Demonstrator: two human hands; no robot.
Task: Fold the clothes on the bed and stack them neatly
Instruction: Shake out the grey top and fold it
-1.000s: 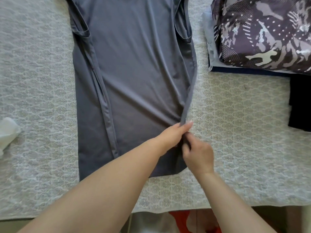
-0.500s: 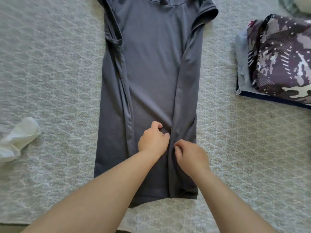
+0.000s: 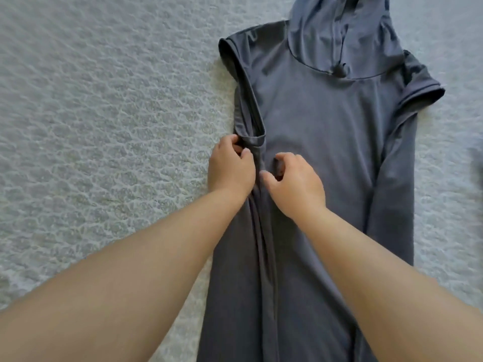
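Note:
A long grey hooded garment (image 3: 321,131) lies flat on the bed, hood at the top, both side parts folded inward lengthwise. My left hand (image 3: 231,168) pinches the folded left sleeve just below its cuff end, at the garment's left edge. My right hand (image 3: 295,184) sits beside it on the garment's front, fingers curled into the cloth next to the sleeve fold; I cannot see whether it holds fabric. Both forearms cover the garment's lower part.
The pale textured bedspread (image 3: 104,126) stretches out to the left and right of the garment. A dark sliver (image 3: 480,168) shows at the right frame edge.
Both hands have moved from the garment's lower right fold up and across to the left sleeve near its cuff. The view has shifted up, so the patterned stack and white cloth are out of frame.

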